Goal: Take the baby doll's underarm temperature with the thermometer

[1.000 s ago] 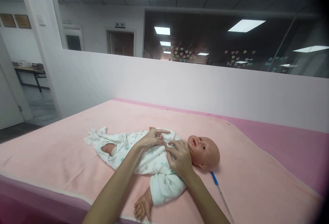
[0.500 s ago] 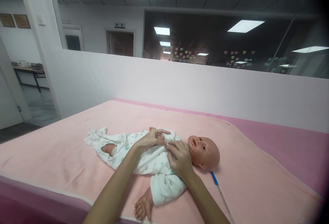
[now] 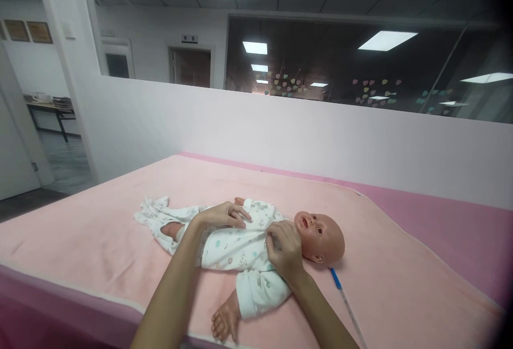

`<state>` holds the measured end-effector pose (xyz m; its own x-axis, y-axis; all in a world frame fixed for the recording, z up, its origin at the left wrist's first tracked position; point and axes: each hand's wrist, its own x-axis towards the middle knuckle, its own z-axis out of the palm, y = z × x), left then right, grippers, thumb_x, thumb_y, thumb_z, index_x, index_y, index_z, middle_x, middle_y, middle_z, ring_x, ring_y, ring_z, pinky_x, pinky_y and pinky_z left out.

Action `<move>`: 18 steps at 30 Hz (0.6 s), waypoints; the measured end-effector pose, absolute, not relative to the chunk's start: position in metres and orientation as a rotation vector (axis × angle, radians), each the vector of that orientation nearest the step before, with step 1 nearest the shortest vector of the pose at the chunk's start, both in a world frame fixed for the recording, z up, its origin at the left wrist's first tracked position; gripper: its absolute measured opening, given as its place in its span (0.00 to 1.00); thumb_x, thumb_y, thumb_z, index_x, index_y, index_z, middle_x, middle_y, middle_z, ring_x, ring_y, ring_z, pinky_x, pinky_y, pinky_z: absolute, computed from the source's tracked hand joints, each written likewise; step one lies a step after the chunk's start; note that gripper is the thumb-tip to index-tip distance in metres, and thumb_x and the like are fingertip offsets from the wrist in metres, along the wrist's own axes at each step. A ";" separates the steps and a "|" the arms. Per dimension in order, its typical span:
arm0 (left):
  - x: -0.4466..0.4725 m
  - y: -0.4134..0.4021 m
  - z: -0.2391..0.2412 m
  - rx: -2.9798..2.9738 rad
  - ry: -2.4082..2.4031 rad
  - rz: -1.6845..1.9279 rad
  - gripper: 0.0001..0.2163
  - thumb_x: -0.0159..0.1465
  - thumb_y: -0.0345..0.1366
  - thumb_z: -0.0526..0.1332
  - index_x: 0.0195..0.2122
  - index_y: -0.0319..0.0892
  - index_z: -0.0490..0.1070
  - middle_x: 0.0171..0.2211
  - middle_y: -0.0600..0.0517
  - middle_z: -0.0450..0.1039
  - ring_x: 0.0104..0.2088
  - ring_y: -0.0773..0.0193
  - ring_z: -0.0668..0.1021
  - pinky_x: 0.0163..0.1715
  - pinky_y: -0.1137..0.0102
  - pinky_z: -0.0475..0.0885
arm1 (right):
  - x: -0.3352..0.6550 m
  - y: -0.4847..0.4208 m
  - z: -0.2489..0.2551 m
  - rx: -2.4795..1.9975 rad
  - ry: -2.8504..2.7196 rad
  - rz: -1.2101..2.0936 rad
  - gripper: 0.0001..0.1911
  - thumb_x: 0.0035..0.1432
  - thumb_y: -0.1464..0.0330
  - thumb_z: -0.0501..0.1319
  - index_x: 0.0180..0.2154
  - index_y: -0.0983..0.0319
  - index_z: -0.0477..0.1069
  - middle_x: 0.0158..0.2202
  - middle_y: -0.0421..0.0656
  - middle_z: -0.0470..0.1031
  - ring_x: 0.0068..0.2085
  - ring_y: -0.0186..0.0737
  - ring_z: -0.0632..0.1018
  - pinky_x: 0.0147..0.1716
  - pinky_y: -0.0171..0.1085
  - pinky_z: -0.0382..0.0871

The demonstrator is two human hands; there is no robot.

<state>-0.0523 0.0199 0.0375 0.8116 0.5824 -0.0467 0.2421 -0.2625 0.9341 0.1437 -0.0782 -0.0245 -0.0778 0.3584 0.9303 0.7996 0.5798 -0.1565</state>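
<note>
A baby doll (image 3: 320, 237) lies on its back on a pink blanket (image 3: 100, 237), head to the right. It wears a white patterned onesie (image 3: 236, 247). My left hand (image 3: 222, 214) rests on the doll's belly, fingers curled and pinching the onesie's cloth. My right hand (image 3: 284, 250) is closed on the onesie at the chest, just below the chin. One bare doll hand (image 3: 224, 323) sticks out of a sleeve toward me.
A thin thermometer with a blue end (image 3: 345, 302) lies on the blanket right of the doll. A low white partition wall (image 3: 280, 135) runs behind the bed. A doorway and a desk (image 3: 50, 109) show at far left.
My left hand slid left from the chest down to the belly and its fingers curled. My right hand closed tighter on the cloth near the neck.
</note>
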 end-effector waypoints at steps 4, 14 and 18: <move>-0.061 0.023 0.036 1.771 0.607 0.311 0.19 0.44 0.36 0.69 0.39 0.40 0.73 0.28 0.51 0.75 0.31 0.66 0.75 0.34 0.73 0.67 | 0.143 -0.080 -0.023 -1.035 -1.683 -0.555 0.08 0.51 0.78 0.54 0.30 0.60 0.66 0.30 0.42 0.70 0.35 0.39 0.69 0.39 0.42 0.62; -0.065 0.021 0.033 1.681 0.549 0.426 0.17 0.48 0.34 0.67 0.40 0.39 0.70 0.27 0.53 0.73 0.30 0.68 0.73 0.35 0.73 0.66 | 0.099 -0.076 -0.009 -0.995 -1.956 -0.578 0.05 0.55 0.73 0.55 0.30 0.60 0.68 0.29 0.40 0.71 0.36 0.37 0.68 0.46 0.45 0.55; -0.067 0.022 0.031 1.703 0.600 0.445 0.16 0.49 0.34 0.65 0.39 0.39 0.69 0.27 0.52 0.73 0.29 0.68 0.73 0.33 0.74 0.65 | 0.094 -0.066 -0.012 -1.073 -1.956 -0.555 0.04 0.55 0.69 0.56 0.31 0.61 0.68 0.28 0.41 0.70 0.34 0.38 0.67 0.42 0.43 0.56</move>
<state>-0.0665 0.0224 0.0311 0.7924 0.6094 -0.0275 0.1504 -0.1515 0.9769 0.0942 -0.0657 -0.0122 -0.3028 0.4811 0.8227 0.8414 0.5403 -0.0062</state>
